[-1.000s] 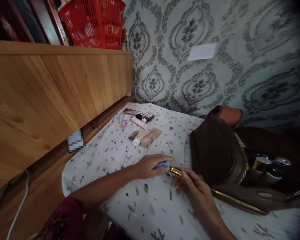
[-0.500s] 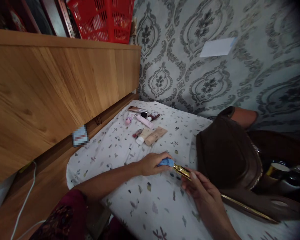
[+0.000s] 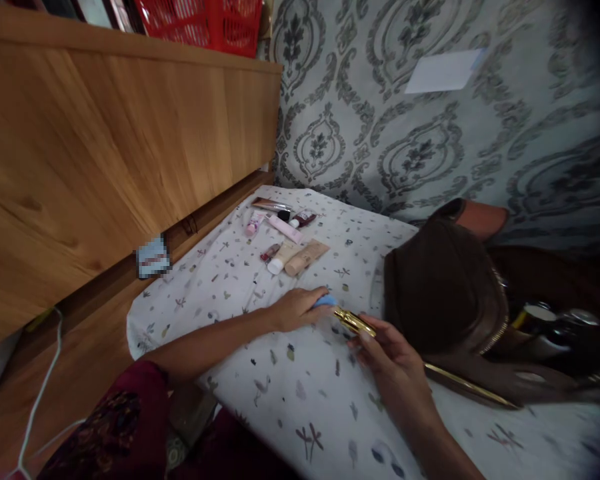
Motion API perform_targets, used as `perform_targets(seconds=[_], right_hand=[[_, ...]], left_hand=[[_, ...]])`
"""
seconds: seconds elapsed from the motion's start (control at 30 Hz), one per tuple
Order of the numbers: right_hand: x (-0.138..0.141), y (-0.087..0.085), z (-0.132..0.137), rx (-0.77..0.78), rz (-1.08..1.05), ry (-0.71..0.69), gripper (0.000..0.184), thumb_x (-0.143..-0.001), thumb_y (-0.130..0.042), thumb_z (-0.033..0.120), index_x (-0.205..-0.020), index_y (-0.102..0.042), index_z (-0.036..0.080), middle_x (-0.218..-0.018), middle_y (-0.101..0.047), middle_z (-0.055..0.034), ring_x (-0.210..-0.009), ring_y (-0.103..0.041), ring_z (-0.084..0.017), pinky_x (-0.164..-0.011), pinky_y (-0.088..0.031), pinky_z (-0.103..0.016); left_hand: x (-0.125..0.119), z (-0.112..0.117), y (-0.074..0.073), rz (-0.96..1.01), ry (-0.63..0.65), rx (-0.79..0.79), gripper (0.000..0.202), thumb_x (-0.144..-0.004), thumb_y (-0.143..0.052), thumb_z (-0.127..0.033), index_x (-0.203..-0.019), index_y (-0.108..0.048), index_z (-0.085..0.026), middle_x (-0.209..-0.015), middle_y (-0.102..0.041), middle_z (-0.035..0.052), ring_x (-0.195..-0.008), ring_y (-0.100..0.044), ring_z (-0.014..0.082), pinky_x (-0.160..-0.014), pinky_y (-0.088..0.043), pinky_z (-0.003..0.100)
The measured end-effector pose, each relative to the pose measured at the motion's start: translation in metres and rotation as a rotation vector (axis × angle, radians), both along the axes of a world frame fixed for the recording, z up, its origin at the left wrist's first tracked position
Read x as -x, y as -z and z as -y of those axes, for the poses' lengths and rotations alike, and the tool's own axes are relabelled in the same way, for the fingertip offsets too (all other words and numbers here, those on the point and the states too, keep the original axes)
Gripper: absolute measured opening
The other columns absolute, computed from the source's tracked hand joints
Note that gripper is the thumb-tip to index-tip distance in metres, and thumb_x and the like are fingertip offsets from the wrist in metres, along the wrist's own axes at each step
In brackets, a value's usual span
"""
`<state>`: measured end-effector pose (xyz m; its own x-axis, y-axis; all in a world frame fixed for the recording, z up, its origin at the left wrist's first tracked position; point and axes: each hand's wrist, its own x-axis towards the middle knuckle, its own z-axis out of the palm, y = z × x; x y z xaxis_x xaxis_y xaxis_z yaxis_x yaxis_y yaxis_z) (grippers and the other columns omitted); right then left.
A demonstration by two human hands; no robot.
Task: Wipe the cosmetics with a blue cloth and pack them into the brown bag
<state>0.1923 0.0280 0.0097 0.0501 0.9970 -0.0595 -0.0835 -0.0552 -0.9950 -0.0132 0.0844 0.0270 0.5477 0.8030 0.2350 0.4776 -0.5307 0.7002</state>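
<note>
Above the patterned white sheet, my left hand [image 3: 296, 310] is closed around a small piece of blue cloth [image 3: 325, 301]. The cloth meets the far end of a slim, ornate gold cosmetic tube [image 3: 354, 321]. Thumb and fingers of my right hand [image 3: 396, 363] grip the near end of that tube. Whether it is a lipstick or another cosmetic, I cannot tell. Beyond my hands lie a beige tube [image 3: 307, 257], a cream tube with a white cap [image 3: 284, 256], a small red item [image 3: 269, 253] and a pink tube [image 3: 285, 229].
A dark brown bag [image 3: 435, 287] with bottles [image 3: 540, 320] in it stands at the right. The wooden cabinet [image 3: 130, 147] runs along the left, with a red basket [image 3: 205, 27] on top. Patterned wallpaper [image 3: 340, 100] closes off the back. A white cable [image 3: 45, 380] lies on the floor.
The view has tilted down slightly, so everything sits higher in the picture. More of the gold tube shows beside my right thumb, and less of the blue cloth is visible.
</note>
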Motion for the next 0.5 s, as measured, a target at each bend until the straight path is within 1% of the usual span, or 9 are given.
perform_targets(seconds=[0.07,0.13,0.23,0.27,0.33,0.4,0.5], right_hand=[[0.002,-0.002,0.004,0.011,0.005,0.005,0.048,-0.065,-0.083,0.051,-0.1,-0.066,0.023,-0.095,-0.069,-0.0085,-0.068,-0.061,-0.021,-0.053,-0.047,-0.031],[0.004,-0.004,0.007,0.025,0.005,0.01,0.051,-0.064,-0.083,0.051,-0.102,-0.064,0.024,-0.1,-0.068,-0.0065,-0.07,-0.061,-0.018,-0.056,-0.047,-0.029],[0.005,0.002,0.008,0.021,-0.01,0.001,0.055,-0.064,-0.081,0.054,-0.105,-0.058,0.025,-0.103,-0.067,-0.0045,-0.068,-0.061,-0.015,-0.054,-0.046,-0.026],[0.004,0.005,0.007,0.013,-0.007,-0.01,0.054,-0.067,-0.078,0.054,-0.107,-0.057,0.025,-0.102,-0.067,-0.0042,-0.068,-0.061,-0.015,-0.053,-0.045,-0.025],[0.002,0.01,0.005,-0.007,-0.012,-0.025,0.052,-0.069,-0.077,0.053,-0.108,-0.056,0.025,-0.1,-0.066,-0.0032,-0.068,-0.062,-0.014,-0.05,-0.043,-0.024],[0.001,0.012,0.005,-0.028,-0.019,-0.038,0.049,-0.071,-0.077,0.051,-0.108,-0.056,0.025,-0.099,-0.065,-0.0025,-0.068,-0.062,-0.013,-0.049,-0.043,-0.023],[0.0,0.013,0.006,-0.041,-0.003,-0.048,0.049,-0.073,-0.077,0.049,-0.111,-0.057,0.026,-0.105,-0.065,-0.0031,-0.071,-0.064,-0.013,-0.05,-0.044,-0.023]], left_hand=[[-0.002,0.002,-0.001,0.015,-0.029,0.042,0.021,-0.096,-0.046,-0.038,-0.082,-0.045,-0.022,-0.059,-0.044,-0.0062,-0.057,-0.049,0.0131,-0.057,-0.034,0.024],[-0.005,0.005,0.0,0.041,-0.038,0.069,0.021,-0.095,-0.047,-0.037,-0.081,-0.046,-0.022,-0.058,-0.044,-0.0067,-0.055,-0.047,0.0125,-0.056,-0.032,0.024],[-0.005,0.004,0.007,0.117,-0.035,0.013,0.025,-0.095,-0.047,-0.04,-0.08,-0.047,-0.02,-0.058,-0.045,-0.0066,-0.055,-0.045,0.0114,-0.056,-0.031,0.024],[-0.005,0.002,0.01,0.123,-0.023,-0.004,0.026,-0.096,-0.046,-0.04,-0.081,-0.048,-0.019,-0.06,-0.047,-0.006,-0.057,-0.047,0.0111,-0.058,-0.032,0.024],[-0.003,0.0,0.013,0.108,-0.003,-0.014,0.027,-0.096,-0.045,-0.04,-0.081,-0.049,-0.019,-0.059,-0.046,-0.0064,-0.055,-0.045,0.0103,-0.058,-0.032,0.024],[-0.003,0.001,0.012,0.083,0.007,-0.019,0.027,-0.097,-0.044,-0.04,-0.082,-0.05,-0.018,-0.058,-0.045,-0.0067,-0.054,-0.043,0.0097,-0.058,-0.032,0.024],[-0.003,0.002,0.009,0.048,-0.01,-0.032,0.026,-0.098,-0.044,-0.039,-0.084,-0.051,-0.017,-0.058,-0.045,-0.0069,-0.054,-0.043,0.0096,-0.059,-0.033,0.024]])
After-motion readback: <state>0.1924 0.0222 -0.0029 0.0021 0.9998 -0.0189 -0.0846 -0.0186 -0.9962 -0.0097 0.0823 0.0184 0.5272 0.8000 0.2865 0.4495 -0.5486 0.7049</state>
